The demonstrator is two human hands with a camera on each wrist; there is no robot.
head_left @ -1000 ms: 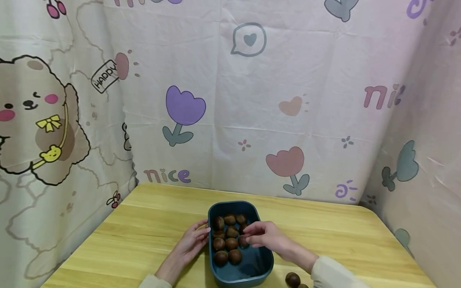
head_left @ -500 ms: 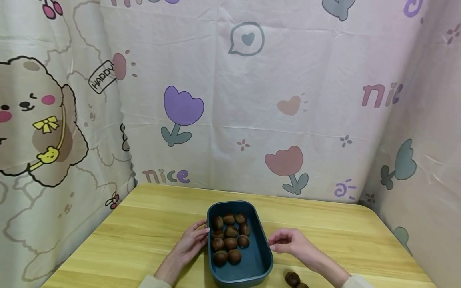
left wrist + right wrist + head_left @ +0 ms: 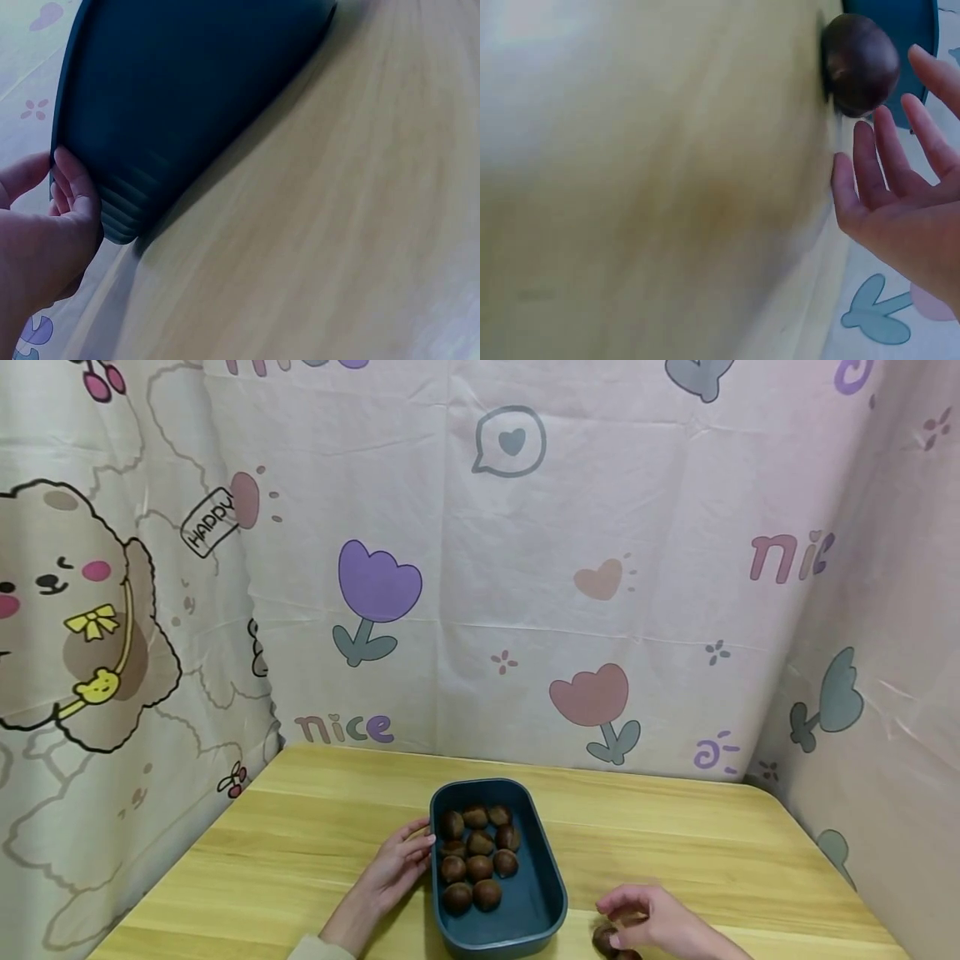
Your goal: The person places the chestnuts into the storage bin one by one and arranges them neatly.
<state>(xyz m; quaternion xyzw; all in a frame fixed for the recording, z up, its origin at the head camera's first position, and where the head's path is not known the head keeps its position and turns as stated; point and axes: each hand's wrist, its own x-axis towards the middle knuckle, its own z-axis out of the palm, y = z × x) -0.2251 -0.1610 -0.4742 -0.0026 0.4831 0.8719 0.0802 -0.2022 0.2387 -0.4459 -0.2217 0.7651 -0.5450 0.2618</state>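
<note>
A dark blue-green rectangular box (image 3: 525, 922) stands on the table with several brown chestnuts (image 3: 479, 867) inside, grouped in rows toward its left and far side. My left hand (image 3: 393, 868) holds the box at its left side, fingertips right at the rim; the left wrist view shows bent fingers (image 3: 79, 191) against the outer wall. To the right of the box, my right hand (image 3: 663, 920) reaches over two loose chestnuts, one chestnut (image 3: 602, 937) under the thumb and forefinger. In the right wrist view its fingers (image 3: 866, 165) are spread, just short of a chestnut (image 3: 861, 64).
The wooden table (image 3: 337, 793) runs back to a patterned curtain (image 3: 487, 568). Another curtain with a bear print (image 3: 97, 635) borders the left side, and the curtain continues along the right. The second loose chestnut (image 3: 628, 955) is cut by the frame's lower edge.
My right hand has moved from over the chestnuts in the box, out across its right rim and down to the loose chestnuts. The left hand has stayed at the box.
</note>
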